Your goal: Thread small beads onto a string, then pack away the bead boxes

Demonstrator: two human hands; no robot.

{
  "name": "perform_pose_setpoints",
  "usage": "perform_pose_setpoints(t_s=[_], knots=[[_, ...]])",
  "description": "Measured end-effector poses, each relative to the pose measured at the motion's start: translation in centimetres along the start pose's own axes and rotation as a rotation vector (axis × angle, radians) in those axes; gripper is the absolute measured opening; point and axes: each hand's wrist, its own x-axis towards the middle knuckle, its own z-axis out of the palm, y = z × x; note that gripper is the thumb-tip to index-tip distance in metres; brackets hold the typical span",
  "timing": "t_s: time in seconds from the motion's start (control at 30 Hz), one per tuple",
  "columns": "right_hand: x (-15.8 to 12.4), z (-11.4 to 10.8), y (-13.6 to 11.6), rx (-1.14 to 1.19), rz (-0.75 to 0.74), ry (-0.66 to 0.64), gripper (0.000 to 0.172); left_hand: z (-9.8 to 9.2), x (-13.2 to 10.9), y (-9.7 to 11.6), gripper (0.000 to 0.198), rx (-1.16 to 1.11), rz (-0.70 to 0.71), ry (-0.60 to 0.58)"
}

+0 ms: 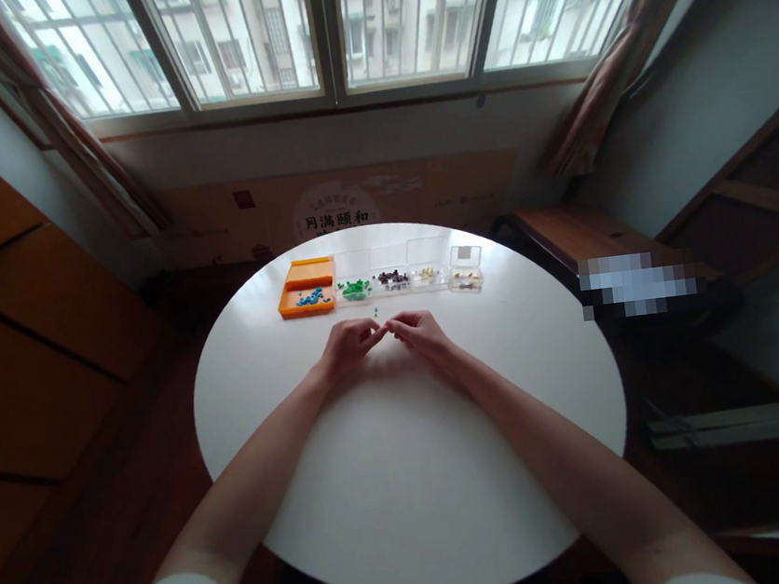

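My left hand (351, 343) and my right hand (421, 333) meet over the white round table, fingertips pinched close together. Whatever lies between their fingers is too small to make out. Just beyond the fingertips, tiny blue-green bits (376, 312) lie on the tabletop. Behind the hands, an orange box (308, 271) with its lid raised holds small blue pieces (312, 297). Beside it to the right, clear open boxes contain green pieces (356, 288), dark brown pieces (394, 278) and cream-coloured pieces (428, 274). A smaller clear box (466, 258) at the row's right end has pale and yellowish pieces.
The round white table (411, 477) fills the middle, its edge curving towards me. A wooden bench (608, 234) stands to the right with a blurred-out item on it. A large cardboard box (462, 190) leans under the window. Wooden cabinets (25, 305) are at the left.
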Motion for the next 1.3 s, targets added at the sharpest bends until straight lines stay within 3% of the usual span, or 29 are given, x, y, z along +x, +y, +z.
perform_pose_setpoints(t_s=[1.3], knots=[[0.18,0.17,0.04,-0.055,-0.021,-0.017,0.030,-0.13,0.03,-0.08,0.042,0.003,-0.014,-0.032]])
